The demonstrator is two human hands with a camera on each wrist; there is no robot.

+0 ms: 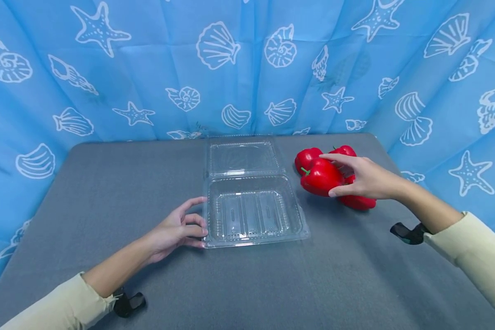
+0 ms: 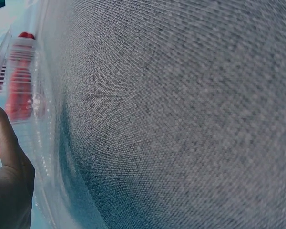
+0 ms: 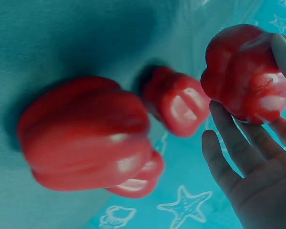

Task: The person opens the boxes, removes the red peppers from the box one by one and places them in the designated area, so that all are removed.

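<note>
A clear plastic clamshell container [image 1: 253,239] lies on the table with its lid [image 1: 244,158] spread flat behind the base. At its left side, my left hand [image 1: 175,231] holds the rim with bent fingers; part of that hand [image 2: 12,167] shows beside the clear wall in the left wrist view. My right hand [image 1: 369,176] grips a red bell pepper [image 1: 321,178] between thumb and fingers, its green stem pointing left. In the right wrist view, the thumb and fingertips lie against this held pepper [image 3: 248,71]. Several other red peppers [image 3: 86,136] are close around it.
A grey cloth [image 1: 128,178] covers the table. Blue curtains [image 1: 247,82] with white shell and starfish prints hang behind and at both sides. Black wrist devices [image 1: 129,305] sit below both cream sleeves [image 1: 474,256].
</note>
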